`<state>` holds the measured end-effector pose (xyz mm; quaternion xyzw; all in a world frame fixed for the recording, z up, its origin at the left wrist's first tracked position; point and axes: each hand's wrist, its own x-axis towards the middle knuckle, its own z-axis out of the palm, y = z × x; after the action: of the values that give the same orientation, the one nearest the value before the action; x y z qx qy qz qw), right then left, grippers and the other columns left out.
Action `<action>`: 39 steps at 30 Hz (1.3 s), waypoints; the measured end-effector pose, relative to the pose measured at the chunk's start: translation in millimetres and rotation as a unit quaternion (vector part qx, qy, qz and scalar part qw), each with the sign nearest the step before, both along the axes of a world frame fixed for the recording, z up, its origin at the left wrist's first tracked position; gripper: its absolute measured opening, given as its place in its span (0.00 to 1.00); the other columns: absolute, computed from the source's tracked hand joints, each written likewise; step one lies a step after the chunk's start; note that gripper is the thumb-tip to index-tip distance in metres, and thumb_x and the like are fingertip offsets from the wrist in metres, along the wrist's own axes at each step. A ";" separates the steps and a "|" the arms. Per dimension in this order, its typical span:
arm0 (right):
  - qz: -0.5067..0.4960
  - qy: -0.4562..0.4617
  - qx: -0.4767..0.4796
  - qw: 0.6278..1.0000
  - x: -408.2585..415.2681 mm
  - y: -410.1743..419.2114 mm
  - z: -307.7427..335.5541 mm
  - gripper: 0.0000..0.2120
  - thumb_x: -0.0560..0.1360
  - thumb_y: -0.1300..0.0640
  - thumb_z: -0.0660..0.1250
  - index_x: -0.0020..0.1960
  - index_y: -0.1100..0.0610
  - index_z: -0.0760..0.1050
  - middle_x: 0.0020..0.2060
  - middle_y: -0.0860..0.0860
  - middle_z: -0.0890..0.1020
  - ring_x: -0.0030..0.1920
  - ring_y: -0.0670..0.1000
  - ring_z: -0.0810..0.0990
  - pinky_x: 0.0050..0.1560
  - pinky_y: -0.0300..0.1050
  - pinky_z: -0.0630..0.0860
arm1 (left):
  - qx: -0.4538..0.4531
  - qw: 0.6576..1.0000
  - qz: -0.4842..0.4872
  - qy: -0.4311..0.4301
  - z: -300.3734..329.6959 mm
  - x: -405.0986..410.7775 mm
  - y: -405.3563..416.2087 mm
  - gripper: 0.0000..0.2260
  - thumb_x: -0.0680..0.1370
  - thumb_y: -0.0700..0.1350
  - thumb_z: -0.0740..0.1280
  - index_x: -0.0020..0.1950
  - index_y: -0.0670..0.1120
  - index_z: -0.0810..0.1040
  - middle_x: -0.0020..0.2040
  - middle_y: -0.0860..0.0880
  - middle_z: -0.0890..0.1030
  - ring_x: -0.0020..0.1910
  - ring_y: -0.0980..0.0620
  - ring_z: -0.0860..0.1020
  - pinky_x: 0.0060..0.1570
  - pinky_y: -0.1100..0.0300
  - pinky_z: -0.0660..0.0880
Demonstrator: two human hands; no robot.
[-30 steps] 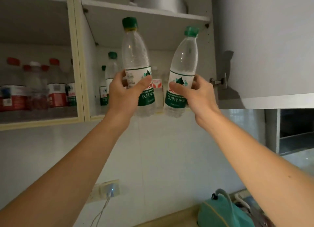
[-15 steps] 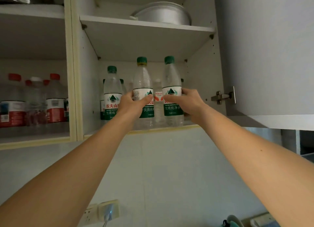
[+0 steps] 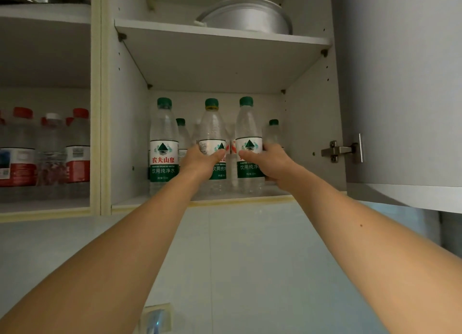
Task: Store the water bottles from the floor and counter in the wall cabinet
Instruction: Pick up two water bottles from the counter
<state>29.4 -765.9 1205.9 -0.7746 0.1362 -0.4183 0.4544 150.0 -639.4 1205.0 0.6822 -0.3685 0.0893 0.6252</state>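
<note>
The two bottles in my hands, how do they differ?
The left-hand bottle has a yellow ring under its cap; the right-hand bottle shows none. The left hand covers more of its label than the right hand does. Both stand upright, clear, green-capped, on the lower shelf.

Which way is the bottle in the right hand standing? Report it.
Upright. The bottle in the right hand has its green cap on top and its base on the cabinet shelf.

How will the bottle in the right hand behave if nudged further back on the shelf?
The bottle is tall and narrow, so a high push could tip it. It looks full, so probably heavy enough to slide. The right hand grips it mid-label; a low push seems safer.
</note>
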 end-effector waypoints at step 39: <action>0.059 0.327 0.053 0.942 -13.7 195.5 -460.6 0.06 0.81 0.53 0.66 0.50 0.54 0.80 0.44 0.49 0.84 0.42 0.48 0.84 0.45 0.50 0.84 | 0.293 0.945 -0.035 0.138 -484.9 7.1 238.9 0.04 0.80 0.48 0.69 0.49 0.49 0.81 0.41 0.51 0.84 0.39 0.51 0.83 0.39 0.56 0.83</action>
<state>15.8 -570.4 745.3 -0.8503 0.2530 -0.1065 0.4491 157.1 -400.4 720.1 0.8276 -0.3118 -0.1398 0.4454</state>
